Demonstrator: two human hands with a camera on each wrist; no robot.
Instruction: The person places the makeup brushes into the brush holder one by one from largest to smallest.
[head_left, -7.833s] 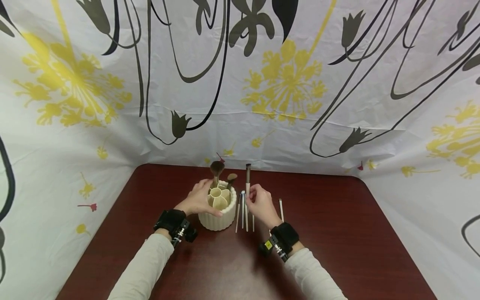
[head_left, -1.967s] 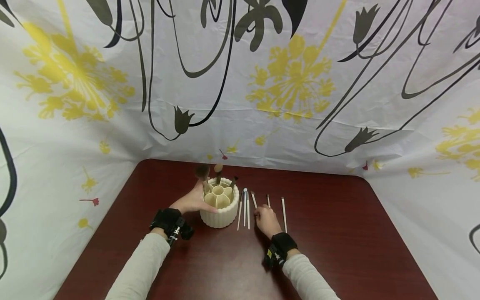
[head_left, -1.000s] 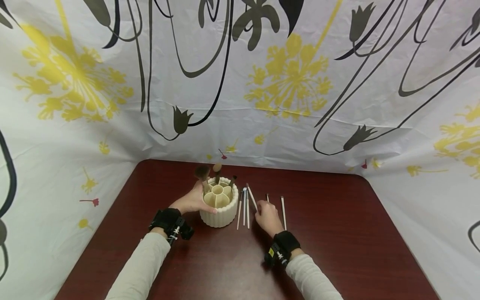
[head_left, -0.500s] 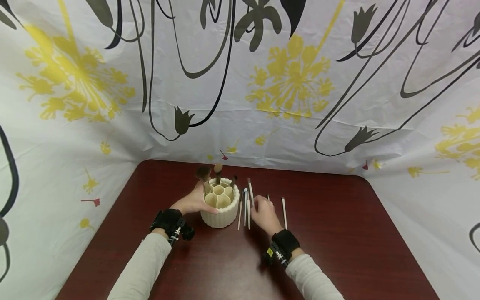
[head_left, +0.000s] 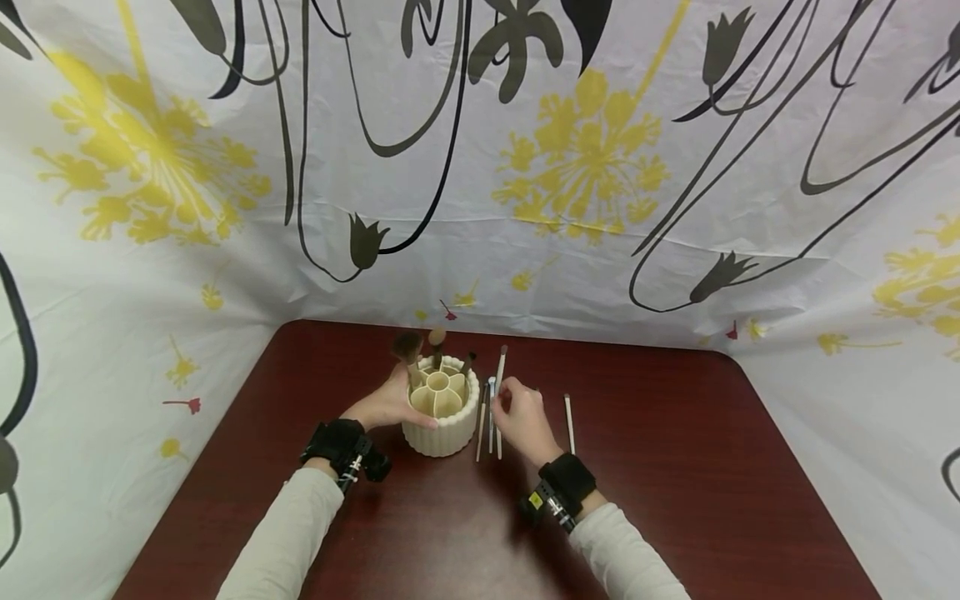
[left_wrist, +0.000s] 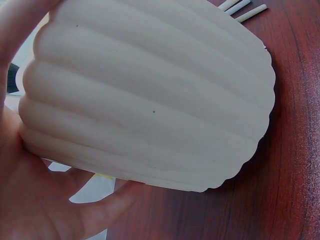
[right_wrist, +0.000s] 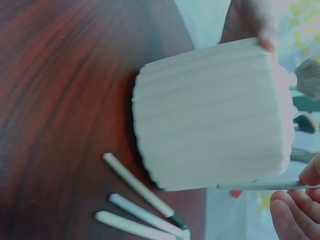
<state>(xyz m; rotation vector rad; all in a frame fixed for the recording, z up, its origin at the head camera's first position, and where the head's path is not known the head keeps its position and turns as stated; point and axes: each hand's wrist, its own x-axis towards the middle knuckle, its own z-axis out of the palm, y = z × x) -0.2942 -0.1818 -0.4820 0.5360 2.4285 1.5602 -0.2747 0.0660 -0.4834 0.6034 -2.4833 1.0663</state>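
Observation:
In the head view my left hand (head_left: 384, 405) grips the far left side of a cream ribbed makeup brush holder (head_left: 438, 438), its thumb over the rim. The holder stands upright and is split into petal-shaped compartments. Three brushes stand in it, among them a big fluffy one (head_left: 407, 345). Just right of the holder, my right hand (head_left: 527, 423) pinches a slim makeup brush (head_left: 502, 363), bristle end up. The right wrist view shows that pale handle (right_wrist: 257, 185) between thumb and fingers, beside the holder's wall (right_wrist: 210, 115) and above the table.
Three slim brushes (head_left: 481, 437) lie side by side on the dark red table (head_left: 420, 533), right of the holder. Another brush (head_left: 569, 423) lies farther right, beyond my right hand. A patterned white cloth (head_left: 450, 192) hangs behind the table's back edge.
The slim brush has come up off the table in my right hand, tilting upright and moving left toward the holder. Since the oldest frame, the holder has gained a brush. My left hand stays put.

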